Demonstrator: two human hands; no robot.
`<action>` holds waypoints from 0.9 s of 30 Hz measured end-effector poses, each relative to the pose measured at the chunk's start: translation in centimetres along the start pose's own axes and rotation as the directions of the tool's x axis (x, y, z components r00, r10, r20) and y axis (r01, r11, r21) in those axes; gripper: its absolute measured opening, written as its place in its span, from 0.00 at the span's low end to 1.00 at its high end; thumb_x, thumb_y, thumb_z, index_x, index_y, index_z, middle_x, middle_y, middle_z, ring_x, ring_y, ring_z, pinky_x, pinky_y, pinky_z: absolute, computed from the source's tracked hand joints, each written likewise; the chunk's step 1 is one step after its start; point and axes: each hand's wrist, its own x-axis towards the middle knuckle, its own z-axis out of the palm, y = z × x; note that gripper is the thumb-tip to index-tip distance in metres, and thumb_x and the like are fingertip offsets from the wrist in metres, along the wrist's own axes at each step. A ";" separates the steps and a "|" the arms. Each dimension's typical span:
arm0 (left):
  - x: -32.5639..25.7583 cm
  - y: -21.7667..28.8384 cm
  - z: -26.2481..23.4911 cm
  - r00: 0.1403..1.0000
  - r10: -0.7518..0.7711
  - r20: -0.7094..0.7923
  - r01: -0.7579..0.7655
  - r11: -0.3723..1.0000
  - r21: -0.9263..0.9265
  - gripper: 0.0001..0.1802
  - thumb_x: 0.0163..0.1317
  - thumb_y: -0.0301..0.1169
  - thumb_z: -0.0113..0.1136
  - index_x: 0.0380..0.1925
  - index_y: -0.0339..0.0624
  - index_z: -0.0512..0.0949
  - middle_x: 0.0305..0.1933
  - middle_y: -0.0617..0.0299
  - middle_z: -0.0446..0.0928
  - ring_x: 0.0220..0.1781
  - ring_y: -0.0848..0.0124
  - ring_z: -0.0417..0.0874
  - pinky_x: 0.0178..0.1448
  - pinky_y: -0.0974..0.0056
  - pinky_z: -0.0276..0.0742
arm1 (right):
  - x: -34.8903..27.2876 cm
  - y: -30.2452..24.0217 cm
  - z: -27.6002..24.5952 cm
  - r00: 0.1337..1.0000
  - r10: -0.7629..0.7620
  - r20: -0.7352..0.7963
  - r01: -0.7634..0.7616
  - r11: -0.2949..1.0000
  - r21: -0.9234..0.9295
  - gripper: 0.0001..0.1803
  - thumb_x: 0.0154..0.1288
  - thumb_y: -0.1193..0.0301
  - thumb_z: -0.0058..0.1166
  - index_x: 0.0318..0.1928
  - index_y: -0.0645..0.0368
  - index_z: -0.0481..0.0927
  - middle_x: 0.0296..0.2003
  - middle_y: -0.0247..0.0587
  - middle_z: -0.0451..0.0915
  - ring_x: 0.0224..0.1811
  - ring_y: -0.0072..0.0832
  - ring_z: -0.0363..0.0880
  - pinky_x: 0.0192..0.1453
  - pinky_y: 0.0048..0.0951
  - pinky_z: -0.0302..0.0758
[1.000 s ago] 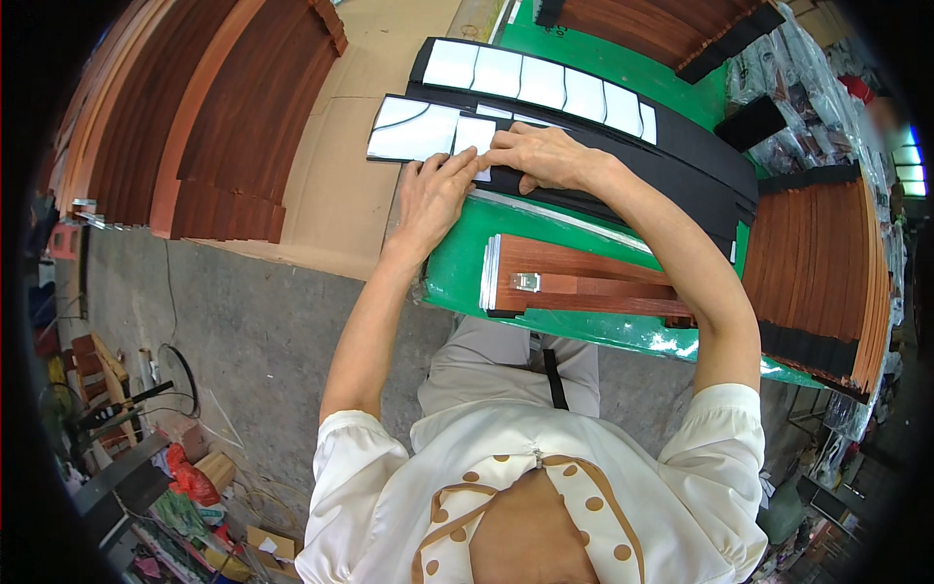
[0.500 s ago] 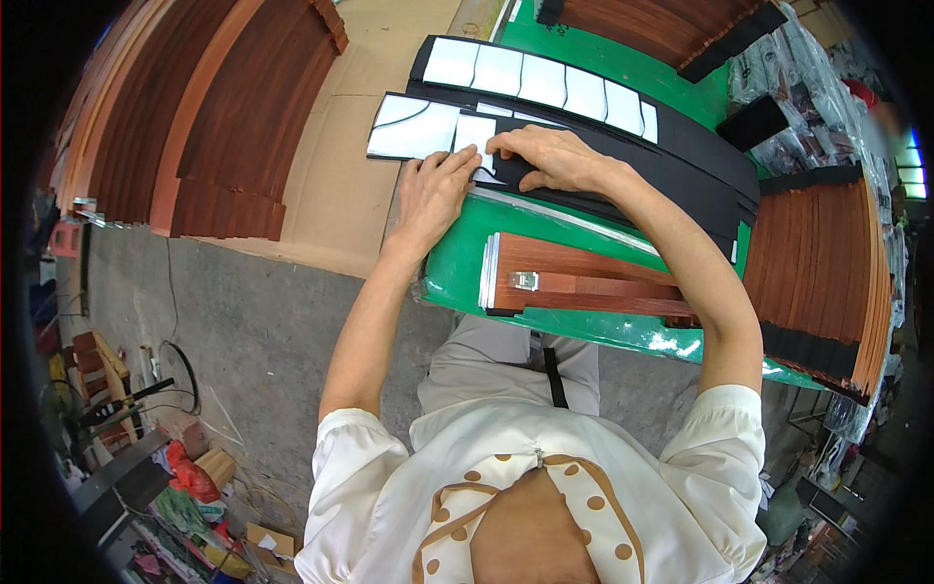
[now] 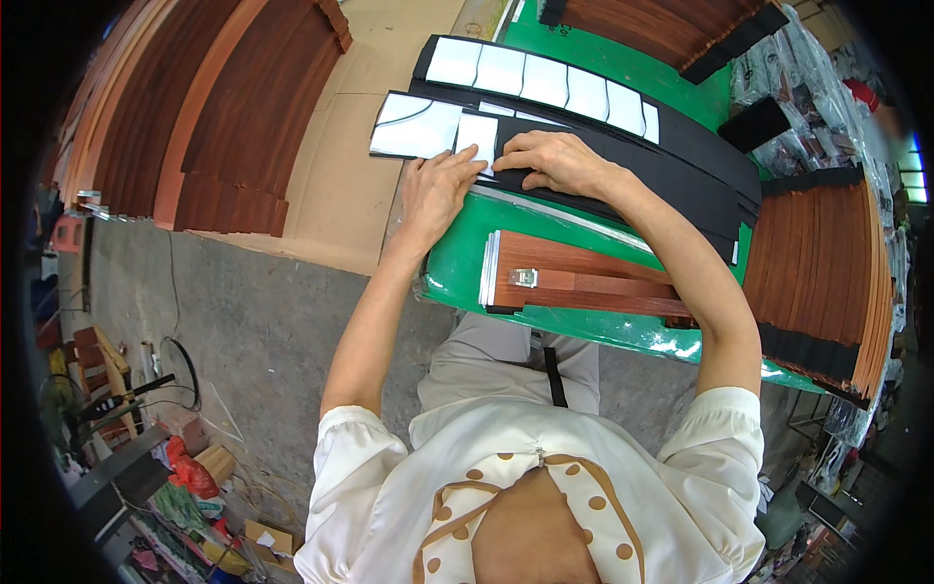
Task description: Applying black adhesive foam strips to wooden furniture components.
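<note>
A narrow white sheet (image 3: pixel 477 136) lies across a black panel (image 3: pixel 632 173) on the green table. My left hand (image 3: pixel 438 190) rests on its near end, fingers stretched out and lying flat. At the sheet's right edge is my right hand (image 3: pixel 559 163), its fingers bent and their tips down at the black surface. The right thumb is apart from the fingers, and I see nothing held between them. Left of the sheet, a larger glossy white piece (image 3: pixel 413 127) with a dark curved line covers the panel's end. Behind lies another black panel bearing a row of white rectangles (image 3: pixel 545 80).
Brown wood-grain pieces (image 3: pixel 584 277) with a metal latch lie on the green table (image 3: pixel 452 263) near me. Brown panel stacks stand left (image 3: pixel 233 127) and right (image 3: pixel 808 263). Cardboard (image 3: pixel 341 185) covers the left surface. A black phone-like slab (image 3: pixel 754 128) lies at the back right.
The sheet's lifted, curled near right corner now looks flatter. My right hand has shifted slightly right, off the white sheet; my left hand has barely moved.
</note>
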 end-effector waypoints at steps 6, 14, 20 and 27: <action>-0.1 0.1 0.5 1.000 -0.024 0.013 0.023 0.998 0.065 0.12 0.61 0.35 0.57 0.44 0.56 0.83 0.57 0.70 0.76 0.59 0.62 0.76 0.62 0.54 0.65 | -0.9 1.1 -0.1 0.996 -0.083 -0.021 0.083 0.996 0.026 0.22 0.51 0.72 0.61 0.50 0.51 0.78 0.49 0.38 0.77 0.50 0.37 0.77 0.54 0.36 0.77; -0.2 -0.6 0.8 1.000 -0.008 0.002 0.008 1.000 0.023 0.12 0.61 0.33 0.57 0.44 0.54 0.83 0.56 0.69 0.77 0.58 0.61 0.76 0.62 0.56 0.65 | -0.2 -0.6 -0.3 0.999 0.032 -0.004 -0.032 0.999 -0.022 0.20 0.55 0.66 0.61 0.50 0.44 0.78 0.46 0.35 0.76 0.49 0.33 0.76 0.52 0.33 0.78; -0.1 -1.1 0.6 1.000 -0.014 0.015 0.015 0.999 -0.041 0.12 0.61 0.32 0.57 0.44 0.51 0.82 0.55 0.67 0.77 0.58 0.62 0.76 0.61 0.57 0.65 | 0.7 -1.0 -0.4 0.996 0.045 0.082 -0.033 0.989 -0.142 0.21 0.55 0.66 0.61 0.51 0.42 0.76 0.45 0.32 0.73 0.47 0.31 0.75 0.49 0.32 0.78; -0.3 -1.0 0.5 1.000 -0.008 -0.012 0.008 0.999 -0.038 0.11 0.61 0.31 0.56 0.43 0.50 0.83 0.54 0.67 0.78 0.58 0.64 0.77 0.60 0.58 0.66 | 0.1 -0.1 0.1 0.998 -0.055 0.023 0.056 0.994 -0.098 0.21 0.56 0.67 0.60 0.52 0.44 0.75 0.43 0.34 0.74 0.46 0.32 0.75 0.50 0.32 0.78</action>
